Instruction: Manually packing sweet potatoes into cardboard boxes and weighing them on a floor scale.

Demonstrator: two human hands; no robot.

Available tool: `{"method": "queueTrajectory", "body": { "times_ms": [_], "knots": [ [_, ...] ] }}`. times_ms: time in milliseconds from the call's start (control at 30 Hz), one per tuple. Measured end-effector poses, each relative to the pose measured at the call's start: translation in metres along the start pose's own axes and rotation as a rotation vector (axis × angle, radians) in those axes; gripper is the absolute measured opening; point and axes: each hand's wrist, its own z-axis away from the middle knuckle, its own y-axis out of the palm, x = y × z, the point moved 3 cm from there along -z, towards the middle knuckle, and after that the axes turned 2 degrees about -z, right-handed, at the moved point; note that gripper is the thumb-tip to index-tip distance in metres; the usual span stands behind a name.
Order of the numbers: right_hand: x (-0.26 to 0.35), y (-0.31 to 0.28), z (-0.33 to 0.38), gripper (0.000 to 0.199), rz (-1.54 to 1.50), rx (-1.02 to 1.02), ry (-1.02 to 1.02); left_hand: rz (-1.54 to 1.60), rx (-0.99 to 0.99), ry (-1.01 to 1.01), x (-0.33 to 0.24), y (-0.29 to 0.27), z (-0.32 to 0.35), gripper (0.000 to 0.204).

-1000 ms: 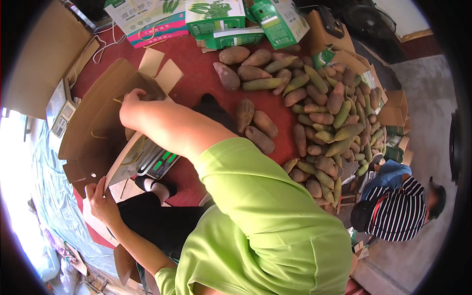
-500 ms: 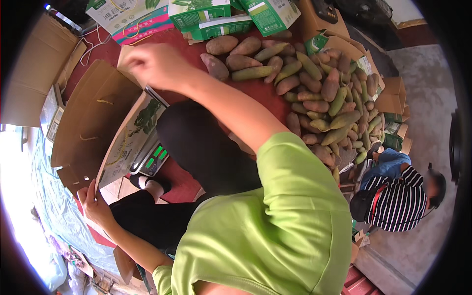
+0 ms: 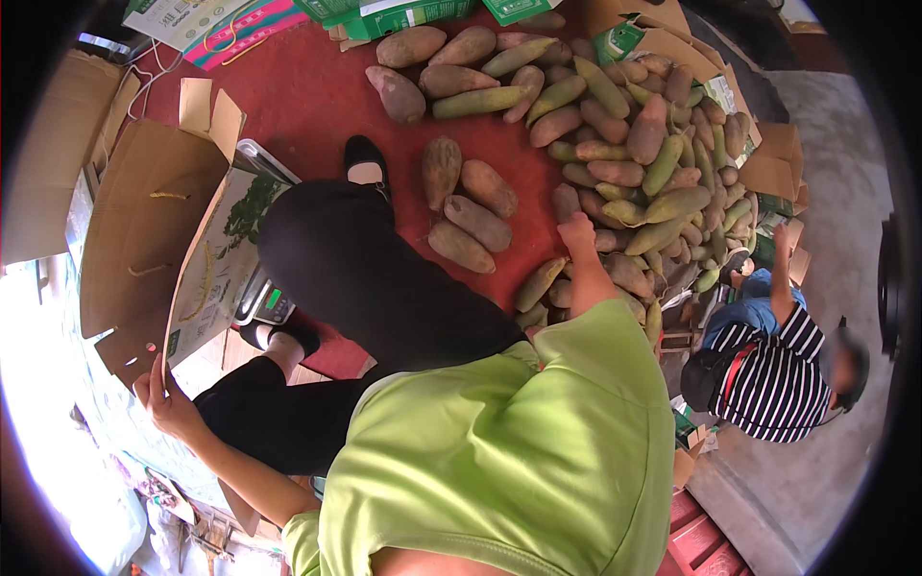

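My left hand [image 3: 171, 408] pinches the lower edge of an open cardboard box [image 3: 144, 216], which has yellow rope handles and a printed white side panel. My right hand [image 3: 577, 233] is closed on the near end of a brownish-pink sweet potato [image 3: 567, 203], at the left edge of a big heap. The heap mixes sweet potatoes with long green radishes [image 3: 663, 165]. Several sweet potatoes [image 3: 477, 223] lie apart in a small group on the red floor covering, left of my right hand. The inside bottom of the box is hidden.
A scale with a green-lit display [image 3: 274, 298] stands beside the box, partly behind it. Green printed cartons [image 3: 413, 14] lie at the far edge. To the right, a person in a striped shirt [image 3: 778, 384] sits by the heap. My knee [image 3: 317, 230] rises between box and heap.
My right hand has swung from the box's far flaps across to the heap and closed on a sweet potato. My left hand stays on the box edge. The whole view has shifted slightly.
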Motion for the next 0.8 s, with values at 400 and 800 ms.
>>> {"method": "queueTrajectory", "body": {
  "times_ms": [400,800],
  "knots": [
    [-0.01,0.008,-0.006,0.085,-0.17,0.081,0.064,-0.022,-0.023,0.064,0.001,0.002,0.001,0.026],
    [0.01,0.012,0.034,0.087,-0.097,0.068,-0.066,0.012,-0.02,0.022,0.007,0.006,0.002,0.026]
  ]
}}
